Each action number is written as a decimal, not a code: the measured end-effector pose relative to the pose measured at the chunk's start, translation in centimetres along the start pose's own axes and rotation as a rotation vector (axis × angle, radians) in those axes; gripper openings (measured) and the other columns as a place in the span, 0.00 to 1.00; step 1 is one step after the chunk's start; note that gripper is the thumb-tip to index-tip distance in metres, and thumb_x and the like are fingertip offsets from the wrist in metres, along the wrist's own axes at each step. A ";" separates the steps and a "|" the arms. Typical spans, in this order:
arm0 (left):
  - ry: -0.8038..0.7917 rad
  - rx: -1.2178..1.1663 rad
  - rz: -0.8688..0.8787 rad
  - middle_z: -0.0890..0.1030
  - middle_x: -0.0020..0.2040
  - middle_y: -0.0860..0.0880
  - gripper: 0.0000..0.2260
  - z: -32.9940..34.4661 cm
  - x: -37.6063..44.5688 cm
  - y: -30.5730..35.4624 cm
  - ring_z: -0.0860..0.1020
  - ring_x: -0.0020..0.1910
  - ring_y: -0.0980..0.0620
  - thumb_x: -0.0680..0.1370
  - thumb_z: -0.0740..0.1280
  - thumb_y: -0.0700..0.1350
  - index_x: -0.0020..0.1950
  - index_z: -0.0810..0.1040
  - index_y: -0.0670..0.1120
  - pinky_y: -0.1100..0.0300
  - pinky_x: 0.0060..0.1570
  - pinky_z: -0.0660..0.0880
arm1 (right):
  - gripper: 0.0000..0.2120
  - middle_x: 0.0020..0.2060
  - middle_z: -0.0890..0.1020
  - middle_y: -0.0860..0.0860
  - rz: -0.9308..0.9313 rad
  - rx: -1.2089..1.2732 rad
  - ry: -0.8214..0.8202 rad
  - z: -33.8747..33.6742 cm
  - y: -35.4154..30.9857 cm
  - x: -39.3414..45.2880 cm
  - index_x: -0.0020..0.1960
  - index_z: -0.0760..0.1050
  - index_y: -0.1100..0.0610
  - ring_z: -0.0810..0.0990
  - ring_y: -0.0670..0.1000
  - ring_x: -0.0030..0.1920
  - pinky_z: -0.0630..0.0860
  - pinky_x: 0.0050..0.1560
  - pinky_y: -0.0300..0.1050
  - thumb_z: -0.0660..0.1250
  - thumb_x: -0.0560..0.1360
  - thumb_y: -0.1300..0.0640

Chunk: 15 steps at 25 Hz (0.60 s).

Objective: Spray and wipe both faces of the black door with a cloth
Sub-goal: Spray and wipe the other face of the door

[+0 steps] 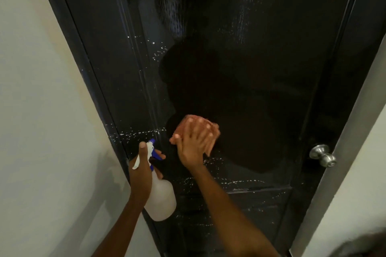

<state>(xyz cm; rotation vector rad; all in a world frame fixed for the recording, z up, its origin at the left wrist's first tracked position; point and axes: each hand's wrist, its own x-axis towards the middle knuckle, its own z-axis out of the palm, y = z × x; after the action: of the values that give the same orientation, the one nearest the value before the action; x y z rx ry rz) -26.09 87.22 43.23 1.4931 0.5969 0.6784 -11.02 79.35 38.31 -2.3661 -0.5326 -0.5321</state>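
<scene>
- The right hand [195, 142] is blurred, so I cannot count its fingers clearly.
- This hand covers most of the orange cloth [188, 124]; only the edges at 12 and 9 o'clock show.
- The left hand [142, 165] hides the neck of the spray bottle [161, 200].
- The black door [229, 58] is cut off at the top and bottom edge.
- A dark blurred shape at 5 o'clock I cannot identify.

door [261, 69] black | cloth [188, 125] orange | spray bottle [160, 200] white, blue nozzle
</scene>
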 end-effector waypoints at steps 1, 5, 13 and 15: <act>0.010 -0.006 0.023 0.85 0.46 0.40 0.37 -0.2 0.0 0.5 0.76 0.28 0.45 0.74 0.51 0.69 0.52 0.81 0.37 0.59 0.25 0.74 | 0.35 0.77 0.24 0.52 -0.220 -0.098 -0.049 0.0 0.5 1.0 0.79 0.26 0.44 0.23 0.59 0.76 0.20 0.72 0.60 0.46 0.84 0.36; 0.012 -0.040 0.016 0.84 0.43 0.41 0.34 0.2 0.1 2.1 0.76 0.26 0.48 0.74 0.54 0.67 0.49 0.81 0.37 0.60 0.24 0.74 | 0.33 0.82 0.35 0.49 -0.418 -0.290 0.217 -5.0 6.4 5.0 0.83 0.41 0.44 0.35 0.56 0.81 0.41 0.79 0.62 0.53 0.84 0.39; -0.024 -0.077 -0.069 0.81 0.35 0.42 0.29 2.4 1.9 4.6 0.76 0.22 0.52 0.81 0.56 0.62 0.43 0.79 0.38 0.60 0.22 0.73 | 0.36 0.81 0.36 0.58 -0.130 -0.216 0.162 -3.8 8.9 2.9 0.83 0.37 0.52 0.35 0.64 0.80 0.29 0.76 0.64 0.47 0.83 0.37; -0.049 -0.095 -0.019 0.82 0.35 0.43 0.30 2.5 2.3 5.4 0.75 0.23 0.51 0.78 0.55 0.65 0.42 0.79 0.39 0.59 0.24 0.73 | 0.35 0.82 0.38 0.59 -0.200 -0.262 0.158 -3.1 9.3 2.8 0.83 0.39 0.51 0.36 0.65 0.80 0.29 0.76 0.64 0.48 0.84 0.39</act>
<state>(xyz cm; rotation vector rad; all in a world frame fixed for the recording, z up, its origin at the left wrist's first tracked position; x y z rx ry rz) -22.87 86.99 48.72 1.4099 0.5338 0.6455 -4.78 71.41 37.26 -2.4999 -0.6657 -0.9211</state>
